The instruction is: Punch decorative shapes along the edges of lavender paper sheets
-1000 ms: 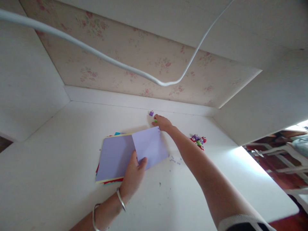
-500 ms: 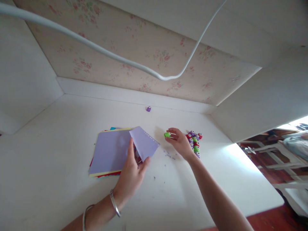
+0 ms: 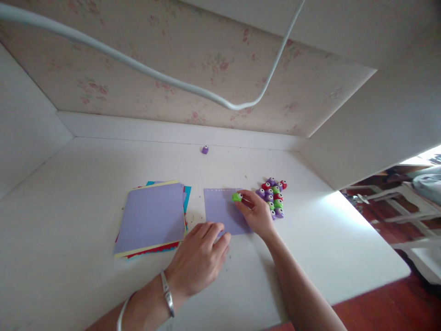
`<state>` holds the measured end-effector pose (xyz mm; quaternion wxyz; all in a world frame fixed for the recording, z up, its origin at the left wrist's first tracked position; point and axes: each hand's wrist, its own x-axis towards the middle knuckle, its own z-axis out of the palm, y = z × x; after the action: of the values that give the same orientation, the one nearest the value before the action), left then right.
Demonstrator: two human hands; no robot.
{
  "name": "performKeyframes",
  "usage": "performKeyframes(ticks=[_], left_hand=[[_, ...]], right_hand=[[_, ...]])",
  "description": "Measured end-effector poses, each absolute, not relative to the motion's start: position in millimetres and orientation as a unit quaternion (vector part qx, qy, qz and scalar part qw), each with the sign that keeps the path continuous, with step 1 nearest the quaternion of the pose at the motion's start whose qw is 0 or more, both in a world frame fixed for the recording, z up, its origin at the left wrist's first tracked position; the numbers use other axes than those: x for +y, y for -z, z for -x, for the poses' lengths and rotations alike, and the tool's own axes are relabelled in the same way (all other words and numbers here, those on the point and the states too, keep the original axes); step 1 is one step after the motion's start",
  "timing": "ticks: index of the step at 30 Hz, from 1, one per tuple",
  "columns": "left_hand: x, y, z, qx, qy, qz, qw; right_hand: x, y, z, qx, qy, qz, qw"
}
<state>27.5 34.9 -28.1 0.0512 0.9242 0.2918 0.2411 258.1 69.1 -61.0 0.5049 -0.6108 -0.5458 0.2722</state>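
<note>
We see a white desk (image 3: 86, 151) bearing, at left, a stack of coloured paper sheets (image 3: 151, 218) topped by a lilac one. Just to its right lies a single lilac sheet (image 3: 220, 209), flat on the desk. The left hand (image 3: 200, 257) rests palm down, fingers together, fingertips on that sheet's near edge. The right hand (image 3: 257, 214) pinches a small green punch (image 3: 236, 197) at the sheet's far right corner. A cluster of small punches (image 3: 272, 195) sits just beyond the right hand; one purple punch (image 3: 205, 149) stands apart near the wall.
</note>
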Motion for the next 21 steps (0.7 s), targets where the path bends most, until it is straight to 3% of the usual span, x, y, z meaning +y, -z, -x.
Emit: performKeyframes(ticks=[5, 10, 21], left_hand=[[48.1, 43.4, -58.4, 0.287, -0.186, -0.937, 0.076], [47.8, 44.2, -49.1, 0.302, -0.149, -0.939, 0.074], [39.3, 39.9, -5.5, 0.321, -0.156, -0.934, 0.017]], right_hand=[[70.7, 57.2, -266.4, -0.433, -0.281, 0.621, 0.590], [65.2, 49.0, -268.6, -0.378, -0.323, 0.604, 0.623], [59.2, 54.1, -266.4, -0.491, -0.351, 0.590, 0.536]])
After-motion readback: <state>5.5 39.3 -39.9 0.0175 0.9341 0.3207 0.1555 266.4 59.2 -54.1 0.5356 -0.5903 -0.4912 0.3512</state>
